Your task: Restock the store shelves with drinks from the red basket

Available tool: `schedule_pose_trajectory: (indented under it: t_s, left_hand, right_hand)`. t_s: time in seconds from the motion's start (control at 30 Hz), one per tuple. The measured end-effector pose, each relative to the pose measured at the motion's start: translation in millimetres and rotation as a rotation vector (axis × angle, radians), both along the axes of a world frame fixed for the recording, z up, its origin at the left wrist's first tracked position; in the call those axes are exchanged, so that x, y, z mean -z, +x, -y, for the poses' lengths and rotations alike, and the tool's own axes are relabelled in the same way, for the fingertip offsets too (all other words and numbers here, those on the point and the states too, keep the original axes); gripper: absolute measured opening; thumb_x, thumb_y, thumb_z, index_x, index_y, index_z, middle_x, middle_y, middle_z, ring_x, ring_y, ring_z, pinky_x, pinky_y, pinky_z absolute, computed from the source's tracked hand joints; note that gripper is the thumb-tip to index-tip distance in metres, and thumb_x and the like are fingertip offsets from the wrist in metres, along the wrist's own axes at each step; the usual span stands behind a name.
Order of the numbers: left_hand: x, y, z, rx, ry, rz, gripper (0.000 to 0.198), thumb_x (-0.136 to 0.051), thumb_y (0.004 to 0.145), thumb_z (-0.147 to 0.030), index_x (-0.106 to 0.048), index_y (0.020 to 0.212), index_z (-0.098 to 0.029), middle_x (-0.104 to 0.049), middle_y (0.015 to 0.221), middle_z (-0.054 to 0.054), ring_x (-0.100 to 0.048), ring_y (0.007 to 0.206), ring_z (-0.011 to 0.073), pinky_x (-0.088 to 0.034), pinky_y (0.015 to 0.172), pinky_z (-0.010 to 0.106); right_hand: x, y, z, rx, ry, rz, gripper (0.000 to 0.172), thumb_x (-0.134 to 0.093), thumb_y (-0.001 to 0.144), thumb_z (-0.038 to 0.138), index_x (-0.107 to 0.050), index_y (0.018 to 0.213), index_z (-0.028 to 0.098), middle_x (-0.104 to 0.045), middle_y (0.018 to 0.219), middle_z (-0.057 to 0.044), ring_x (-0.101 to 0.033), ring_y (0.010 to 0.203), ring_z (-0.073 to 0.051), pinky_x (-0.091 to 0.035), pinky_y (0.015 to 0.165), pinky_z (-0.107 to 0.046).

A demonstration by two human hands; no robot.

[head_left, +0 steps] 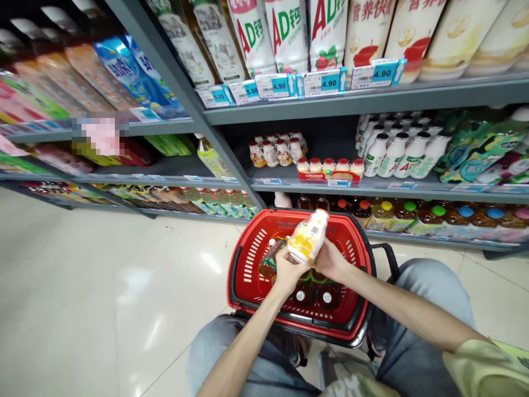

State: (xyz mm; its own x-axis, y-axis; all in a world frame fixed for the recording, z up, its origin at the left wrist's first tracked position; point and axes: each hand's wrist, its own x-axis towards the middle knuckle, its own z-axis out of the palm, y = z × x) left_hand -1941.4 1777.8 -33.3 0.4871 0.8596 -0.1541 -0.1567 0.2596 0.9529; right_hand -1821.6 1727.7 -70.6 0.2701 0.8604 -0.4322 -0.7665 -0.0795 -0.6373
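Note:
A white and yellow drink bottle is held tilted over the red shopping basket, its cap pointing away from me. My left hand grips its lower end from the left. On the right side, my right hand is closed around the bottle too, with some fingers hidden behind it. Below them in the basket lie dark bottles with white-marked caps and a brownish bottle with a green label. My hands cover part of the basket's contents.
Shelves of drinks stand ahead, with small white AD bottles and a red-banded yogurt drink pack on the middle level. The basket's black handle sticks out at right. Pale tiled floor spreads to the left.

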Motion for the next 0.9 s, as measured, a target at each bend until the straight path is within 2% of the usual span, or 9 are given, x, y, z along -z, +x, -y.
schedule_pose_trajectory:
  t_s: [0.1, 0.23, 0.4, 0.5, 0.6, 0.7, 0.8, 0.9]
  left_hand:
    - [-0.7, 0, -4, -0.022, -0.173, 0.135, 0.060, -0.091, 0.049, -0.008, -0.072, 0.104, -0.019, -0.078, 0.109, 0.006, -0.073, 0.107, 0.0281, -0.055, 0.100, 0.040]
    - [-3.4, 0, -10, -0.009, -0.304, 0.227, 0.066, -0.086, 0.056, -0.009, -0.066, 0.117, -0.024, -0.076, 0.119, 0.004, -0.068, 0.120, 0.0261, -0.052, 0.106, 0.039]
    - [-4.2, 1, -25, -0.014, -0.318, 0.241, 0.075, -0.086, 0.053, -0.007, -0.063, 0.123, -0.022, -0.076, 0.117, 0.005, -0.068, 0.118, 0.0261, -0.048, 0.108, 0.042]
    - [-11.1, 2, -35, -0.032, -0.282, 0.258, 0.071, -0.089, 0.056, -0.013, -0.064, 0.122, -0.019, -0.077, 0.114, 0.006, -0.070, 0.109, 0.0246, -0.050, 0.106, 0.042]
    - [-23.0, 2, -45, -0.015, -0.239, 0.287, 0.069, -0.092, 0.058, -0.018, -0.065, 0.121, -0.018, -0.077, 0.114, 0.007, -0.071, 0.104, 0.0235, -0.052, 0.103, 0.040]
    - [-33.4, 2, -54, 0.051, -0.195, 0.298, 0.069, -0.095, 0.058, -0.025, -0.066, 0.121, -0.015, -0.076, 0.114, 0.010, -0.072, 0.101, 0.0245, -0.055, 0.098, 0.040]
    - [-39.2, 1, -59, 0.132, -0.165, 0.317, 0.074, -0.096, 0.059, -0.032, -0.065, 0.124, -0.014, -0.076, 0.115, 0.013, -0.072, 0.102, 0.0271, -0.055, 0.098, 0.043]
    - [-41.2, 0, -58, 0.201, -0.146, 0.345, 0.080, -0.097, 0.058, -0.035, -0.063, 0.127, -0.013, -0.075, 0.117, 0.014, -0.072, 0.106, 0.0299, -0.053, 0.101, 0.046]
  right_hand:
    - [2.1, 0, 1, 0.012, 0.001, -0.198, 0.045, -0.067, 0.087, 0.062, -0.067, 0.112, 0.025, -0.077, 0.114, -0.007, -0.072, 0.107, -0.028, -0.059, 0.089, -0.045]
    - [3.1, 4, 2, 0.055, -0.031, -0.224, 0.041, -0.080, 0.080, 0.053, -0.067, 0.106, 0.025, -0.078, 0.110, -0.005, -0.072, 0.109, -0.027, -0.059, 0.093, -0.043]
    - [7.8, 19, 2, 0.116, -0.021, -0.120, 0.038, -0.089, 0.074, 0.049, -0.069, 0.098, 0.027, -0.078, 0.103, 0.002, -0.072, 0.099, -0.020, -0.059, 0.090, -0.034]
    - [4.4, 33, 3, 0.056, -0.004, -0.027, 0.038, -0.093, 0.070, 0.043, -0.073, 0.098, 0.026, -0.077, 0.102, 0.003, -0.070, 0.093, -0.016, -0.059, 0.086, -0.028]
    - [-8.1, 49, 5, -0.065, 0.012, 0.140, 0.041, -0.095, 0.065, 0.037, -0.076, 0.099, 0.025, -0.076, 0.099, 0.002, -0.069, 0.089, -0.015, -0.057, 0.080, -0.025]
    - [-29.2, 60, 5, -0.187, 0.092, 0.391, 0.050, -0.097, 0.060, 0.033, -0.076, 0.106, 0.026, -0.076, 0.105, 0.000, -0.070, 0.094, -0.017, -0.057, 0.085, -0.027]
    - [-54.4, 65, -2, -0.359, 0.176, 0.611, 0.059, -0.097, 0.058, 0.032, -0.074, 0.112, 0.025, -0.076, 0.113, -0.003, -0.071, 0.097, -0.021, -0.058, 0.089, -0.033]
    - [-75.4, 62, -16, -0.454, 0.161, 0.824, 0.058, -0.097, 0.057, 0.036, -0.073, 0.108, 0.020, -0.078, 0.106, -0.006, -0.073, 0.091, -0.024, -0.060, 0.083, -0.036]
